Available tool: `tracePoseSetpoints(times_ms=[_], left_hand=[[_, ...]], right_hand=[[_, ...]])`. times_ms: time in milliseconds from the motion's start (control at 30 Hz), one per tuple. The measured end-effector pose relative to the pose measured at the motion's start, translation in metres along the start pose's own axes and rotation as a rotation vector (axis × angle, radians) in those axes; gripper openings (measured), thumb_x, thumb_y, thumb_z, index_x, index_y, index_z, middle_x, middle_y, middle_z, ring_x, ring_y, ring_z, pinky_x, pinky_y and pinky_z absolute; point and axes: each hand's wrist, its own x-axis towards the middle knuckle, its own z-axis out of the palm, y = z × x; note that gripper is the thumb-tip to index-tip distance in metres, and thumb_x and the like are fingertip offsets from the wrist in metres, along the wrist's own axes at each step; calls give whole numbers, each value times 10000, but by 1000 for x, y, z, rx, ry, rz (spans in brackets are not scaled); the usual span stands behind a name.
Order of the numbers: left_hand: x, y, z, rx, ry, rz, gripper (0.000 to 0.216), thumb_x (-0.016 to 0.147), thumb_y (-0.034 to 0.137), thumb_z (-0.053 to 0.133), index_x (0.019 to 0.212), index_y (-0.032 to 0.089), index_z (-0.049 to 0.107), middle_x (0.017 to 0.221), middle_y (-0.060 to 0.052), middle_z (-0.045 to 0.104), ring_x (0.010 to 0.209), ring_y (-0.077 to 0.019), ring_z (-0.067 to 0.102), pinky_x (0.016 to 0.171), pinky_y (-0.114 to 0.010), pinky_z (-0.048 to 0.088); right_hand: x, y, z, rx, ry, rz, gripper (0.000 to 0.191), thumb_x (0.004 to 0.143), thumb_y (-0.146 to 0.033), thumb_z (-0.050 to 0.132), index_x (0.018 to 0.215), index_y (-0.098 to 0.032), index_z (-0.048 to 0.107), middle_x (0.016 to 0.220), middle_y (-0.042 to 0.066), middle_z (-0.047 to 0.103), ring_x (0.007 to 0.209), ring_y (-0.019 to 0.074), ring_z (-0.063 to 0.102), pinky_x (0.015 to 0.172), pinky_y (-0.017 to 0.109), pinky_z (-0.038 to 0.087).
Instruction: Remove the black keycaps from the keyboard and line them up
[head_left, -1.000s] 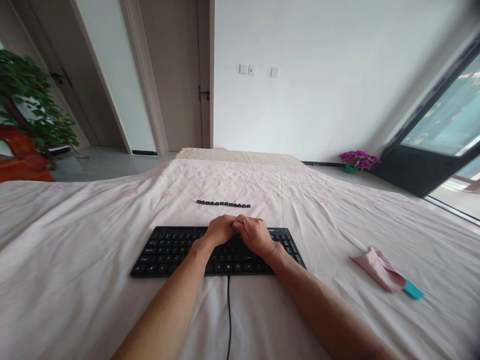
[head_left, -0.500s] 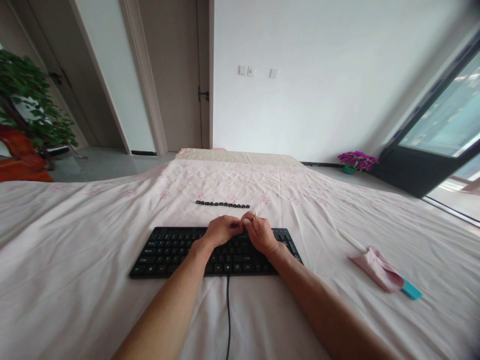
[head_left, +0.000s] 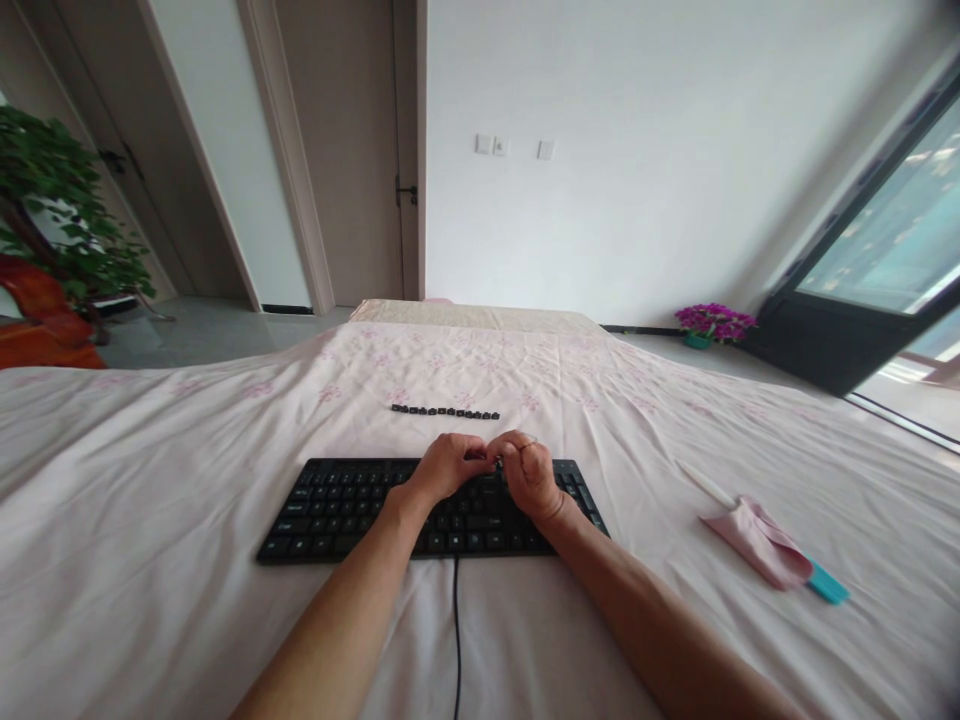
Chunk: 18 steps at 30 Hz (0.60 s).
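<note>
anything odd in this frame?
Yes: a row of loose black keycaps lies on the pink sheet beyond the keyboard, detached from it. Both hands pinch something small over its top rows.

A white wall (head_left: 637,150) carries three switch plates (head_left: 484,145). A beige door (head_left: 352,150) stands at left, beside a leafy plant (head_left: 60,200). A dark-framed window (head_left: 885,250) admits daylight at right. Purple flowers (head_left: 714,322) sit on the grey floor (head_left: 202,325).

Bright soft daylight from the window (head_left: 885,250) at right, faint shadows, wide-angle bending at edges
</note>
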Motion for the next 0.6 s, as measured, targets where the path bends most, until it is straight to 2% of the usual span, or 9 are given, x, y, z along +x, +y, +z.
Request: tracePoseSetpoints(times_ms=[133, 267, 367, 500, 600], left_hand=[[2, -6, 2, 5, 72, -10, 123, 725, 267, 615, 783, 176, 673, 704, 35, 663, 699, -137, 603, 637, -208, 430], [4, -14, 5, -156, 147, -42, 339, 699, 147, 584, 1027, 206, 647, 857, 5, 699, 792, -139, 642, 761, -232, 489], [6, -19, 6, -242, 219, -69, 400, 702, 135, 584, 1096, 197, 617, 870, -22, 702, 814, -147, 655, 805, -267, 505], [7, -24, 7, -342, 266, -71, 412, 699, 140, 624, 1108, 180, 607, 873, -45, 699, 818, -157, 662, 808, -294, 519], [7, -22, 6, -396, 260, -47, 443, 697, 134, 646, 1134, 180, 593, 877, -49, 690, 790, -154, 666, 774, -288, 531]], right_hand=[[1, -4, 1, -74, -32, -67, 286, 956, -264, 341, 860, -191, 601, 807, 38, 644, 734, 131, 593, 737, 253, 465], [4, -7, -3, -259, 34, -95, 239, 947, -227, 383, 947, -196, 620, 901, 44, 669, 815, 146, 586, 794, 278, 423], [8, -6, -9, -438, 42, -72, 220, 937, -222, 419, 963, -208, 636, 873, 39, 674, 851, 173, 560, 838, 318, 381], [14, -5, -13, -516, -82, -56, 261, 935, -206, 415, 1118, -205, 602, 843, 48, 653, 872, 189, 541, 814, 313, 396], [17, -6, -11, -529, -195, -19, 275, 943, -216, 400, 1131, -228, 600, 898, 53, 631, 864, 174, 550, 758, 271, 418]])
